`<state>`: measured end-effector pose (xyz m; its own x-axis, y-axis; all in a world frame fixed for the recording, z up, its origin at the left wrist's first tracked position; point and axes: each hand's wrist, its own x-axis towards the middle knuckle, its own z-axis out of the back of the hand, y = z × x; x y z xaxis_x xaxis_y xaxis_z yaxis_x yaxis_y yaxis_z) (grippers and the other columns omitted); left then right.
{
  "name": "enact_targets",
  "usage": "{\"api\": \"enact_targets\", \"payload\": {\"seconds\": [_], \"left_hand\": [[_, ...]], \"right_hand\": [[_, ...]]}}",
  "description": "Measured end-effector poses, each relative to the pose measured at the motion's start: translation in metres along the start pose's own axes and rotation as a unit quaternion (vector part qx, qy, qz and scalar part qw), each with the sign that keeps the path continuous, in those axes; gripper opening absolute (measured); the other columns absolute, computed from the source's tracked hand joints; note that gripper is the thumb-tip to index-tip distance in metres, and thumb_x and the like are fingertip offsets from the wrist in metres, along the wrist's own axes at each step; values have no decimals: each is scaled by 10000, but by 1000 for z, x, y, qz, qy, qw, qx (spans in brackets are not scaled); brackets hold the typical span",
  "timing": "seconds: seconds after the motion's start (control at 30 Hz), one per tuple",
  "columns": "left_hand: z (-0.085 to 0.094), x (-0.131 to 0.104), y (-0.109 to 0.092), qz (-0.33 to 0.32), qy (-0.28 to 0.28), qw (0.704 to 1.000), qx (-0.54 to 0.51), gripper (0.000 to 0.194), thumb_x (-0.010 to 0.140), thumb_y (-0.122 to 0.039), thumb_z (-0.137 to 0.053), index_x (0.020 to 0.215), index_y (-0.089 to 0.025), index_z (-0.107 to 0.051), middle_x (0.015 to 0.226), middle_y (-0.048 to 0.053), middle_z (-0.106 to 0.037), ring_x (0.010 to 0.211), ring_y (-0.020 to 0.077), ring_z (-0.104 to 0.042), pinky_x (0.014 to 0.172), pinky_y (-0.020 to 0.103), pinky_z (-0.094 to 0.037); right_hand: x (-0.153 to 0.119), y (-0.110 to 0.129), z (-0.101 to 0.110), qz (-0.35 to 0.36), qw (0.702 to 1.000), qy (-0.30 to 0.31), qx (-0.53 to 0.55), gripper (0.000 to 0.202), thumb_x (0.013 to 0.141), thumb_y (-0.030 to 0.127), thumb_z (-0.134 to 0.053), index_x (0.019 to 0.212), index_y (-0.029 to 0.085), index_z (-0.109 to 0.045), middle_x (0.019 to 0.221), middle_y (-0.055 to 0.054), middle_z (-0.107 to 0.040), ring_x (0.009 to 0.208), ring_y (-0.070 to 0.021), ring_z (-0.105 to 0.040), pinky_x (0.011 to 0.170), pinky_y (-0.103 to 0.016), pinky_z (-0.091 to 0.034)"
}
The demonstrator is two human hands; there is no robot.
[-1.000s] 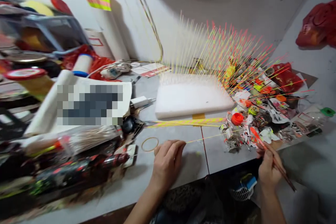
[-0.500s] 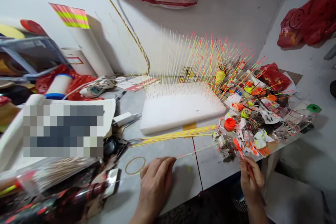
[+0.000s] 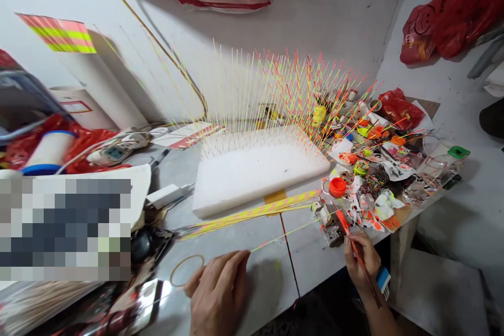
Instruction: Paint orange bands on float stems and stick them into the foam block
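Note:
My left hand (image 3: 218,289), low over the table, has its fingers closed on a thin yellow-green stick (image 3: 285,233). The stick slants up to the right, and its far end lies over a paint-spattered block (image 3: 333,231). In my right hand (image 3: 363,257) is a paintbrush (image 3: 342,222) with an orange-red tip, close to the stick's far end; whether they touch I cannot tell. Behind stands a white foam block (image 3: 252,181) with many thin coloured sticks (image 3: 307,94) upright in it. A bundle of yellow and pink sticks (image 3: 244,213) lies along its front.
An orange-red paint cap (image 3: 337,187) and stained clutter sit at the right, near a clear bottle with a green cap (image 3: 459,153). A rubber band (image 3: 187,268) lies left of my left hand. A power strip (image 3: 114,151) is at the back left.
The view has swung to the right, so most things sit farther left in the picture. Both hands keep their holds, the brush tip still close to the stick's far end.

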<state>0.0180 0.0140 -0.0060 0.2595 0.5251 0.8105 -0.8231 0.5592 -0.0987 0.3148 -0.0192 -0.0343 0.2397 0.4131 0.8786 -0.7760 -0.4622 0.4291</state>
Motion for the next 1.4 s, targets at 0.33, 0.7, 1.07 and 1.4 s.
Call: {"api": "enact_targets", "payload": {"seconds": [0.33, 0.7, 1.07, 1.4], "left_hand": [[2, 3, -2, 8, 2, 1000, 5, 130, 939, -150, -549, 1002, -226, -634, 828, 10, -706, 723, 153, -655, 781, 314, -409], [4, 7, -6, 6, -18, 1000, 4, 108, 958, -164, -534, 973, -209, -631, 807, 15, -690, 707, 151, -644, 777, 313, -407], [2, 2, -2, 1, -9, 1000, 6, 115, 944, -129, -560, 991, -201, -637, 835, 16, -693, 727, 142, -652, 783, 305, -409], [3, 8, -6, -10, -21, 999, 23, 117, 988, -167, -511, 960, -185, -623, 804, 19, -674, 706, 130, -632, 764, 296, -400]], "right_hand": [[-3, -1, 0, -26, 1000, 10, -7, 53, 924, 180, -612, 964, 212, -627, 790, -18, -682, 679, -153, -691, 636, -256, -597], [-4, 1, 0, -3, 1000, 13, 9, 88, 919, 148, -612, 968, 221, -615, 783, -12, -677, 674, -155, -684, 590, -252, -582], [-3, 1, -1, -6, 999, 32, 6, 105, 926, 133, -608, 988, 217, -610, 812, -14, -672, 709, -146, -690, 664, -248, -598], [-3, -1, 1, -36, 999, 20, -9, 47, 949, 168, -605, 978, 203, -618, 814, -21, -669, 673, -127, -664, 631, -217, -569]]}}
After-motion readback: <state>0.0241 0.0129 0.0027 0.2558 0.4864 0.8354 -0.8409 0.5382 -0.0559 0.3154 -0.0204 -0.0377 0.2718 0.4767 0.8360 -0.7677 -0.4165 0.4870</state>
